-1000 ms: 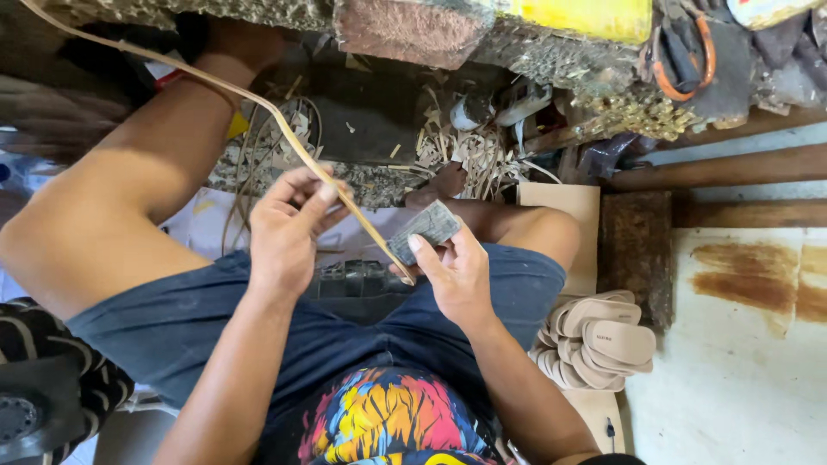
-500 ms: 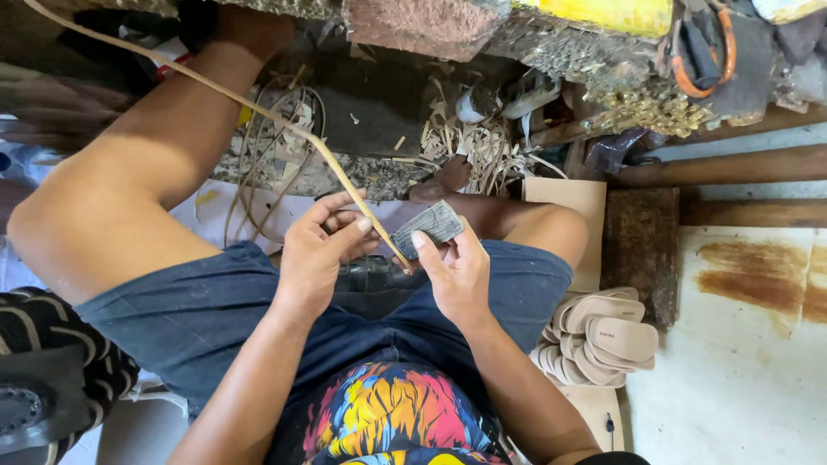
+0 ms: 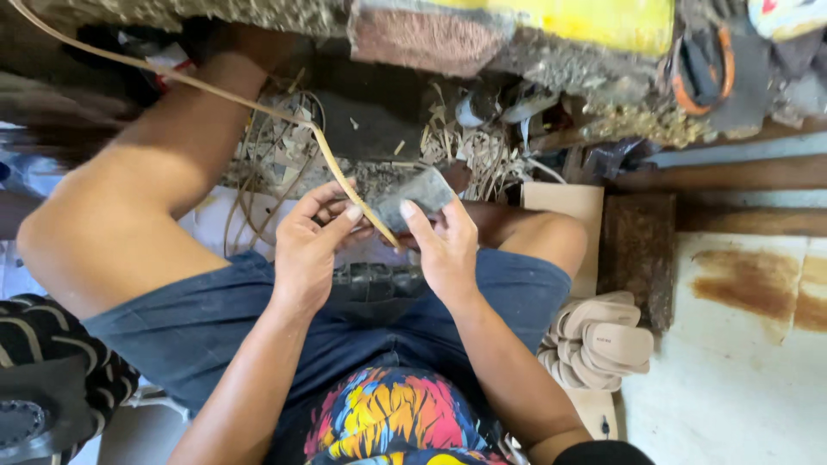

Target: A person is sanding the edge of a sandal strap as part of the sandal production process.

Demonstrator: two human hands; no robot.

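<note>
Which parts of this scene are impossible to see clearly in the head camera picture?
- Head view: the far end of the cane strip is cut off by the top left edge.
- Head view: the underside of the grey block is hidden by the right hand.
- Head view: the left hand covers its own grip on the strip.
- Head view: the pale sandals overlap, so their number is unclear.

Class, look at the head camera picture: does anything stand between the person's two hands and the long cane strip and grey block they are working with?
Nothing visible does. The left hand already pinches the cane strip, and the right hand holds the grey block against the strip's lower end. Both have direct contact.
</note>
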